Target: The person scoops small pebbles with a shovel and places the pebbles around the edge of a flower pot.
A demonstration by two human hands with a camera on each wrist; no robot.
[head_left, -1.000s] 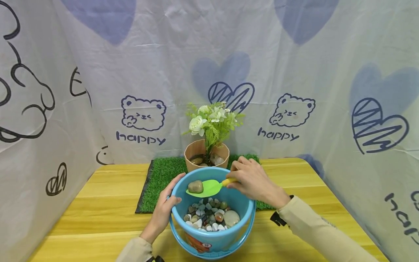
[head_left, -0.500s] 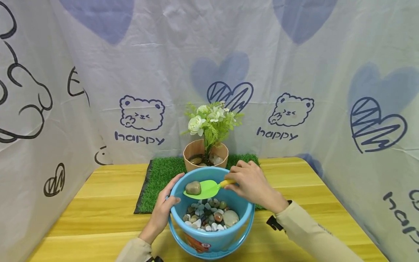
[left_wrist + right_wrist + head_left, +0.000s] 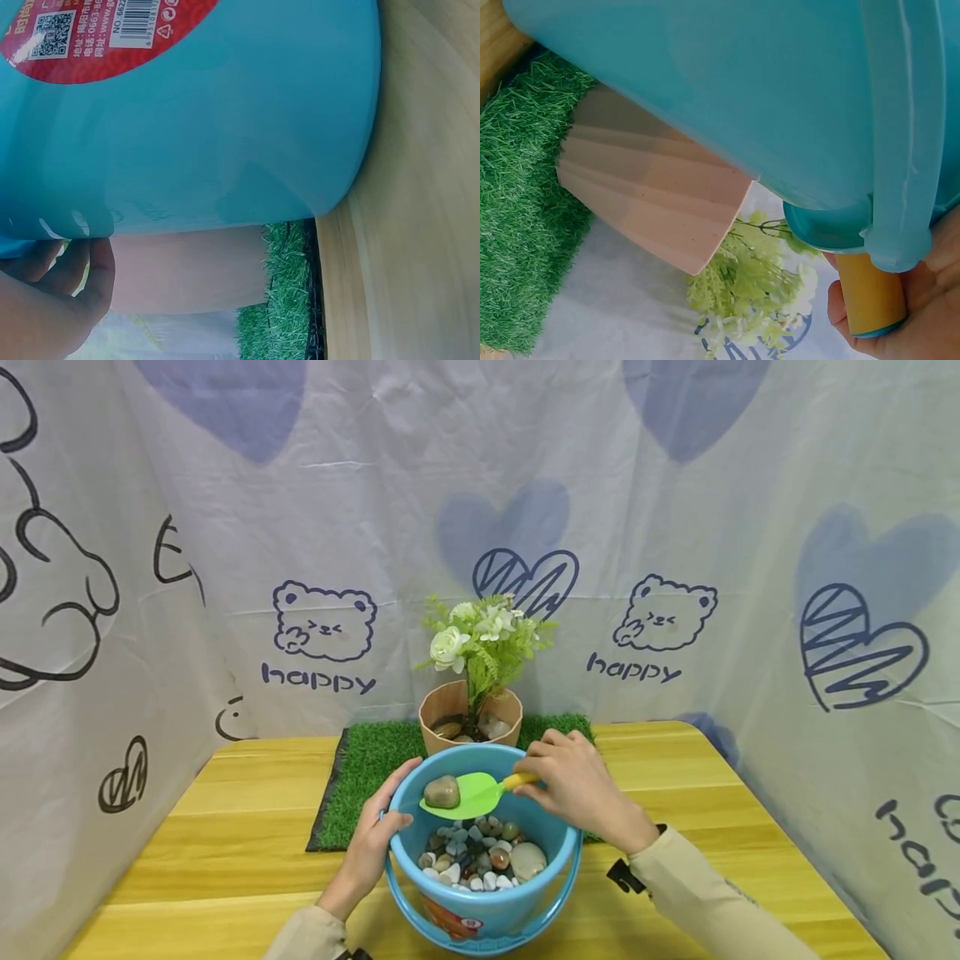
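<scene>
A light-blue bucket point(image 3: 517, 906) with a swing handle stands in front of me, holding small pebbles point(image 3: 468, 860) and a larger flat stone. My left hand point(image 3: 370, 842) grips its left rim, thumb over the edge and fingers along the outer wall. In my right hand point(image 3: 576, 783) is the yellow handle of a toy shovel point(image 3: 482, 793), whose green blade hangs over the bucket's mouth. A rounded brown stone point(image 3: 442, 792) rests near the blade's tip. The right wrist view shows the yellow handle point(image 3: 871, 294) between curled fingers and palm, beside the bucket's handle hinge.
Just behind the bucket, a pinkish flowerpot point(image 3: 437, 737) with stones and white artificial flowers point(image 3: 480, 635) stands on a green turf mat point(image 3: 375, 777). The wooden table point(image 3: 225, 843) reaches to a printed cloth backdrop point(image 3: 480, 443) on three sides.
The shovel with the stone has shifted slightly left and its tip has dipped a little. My left hand stays on the bucket rim. The head view has turned very slightly.
</scene>
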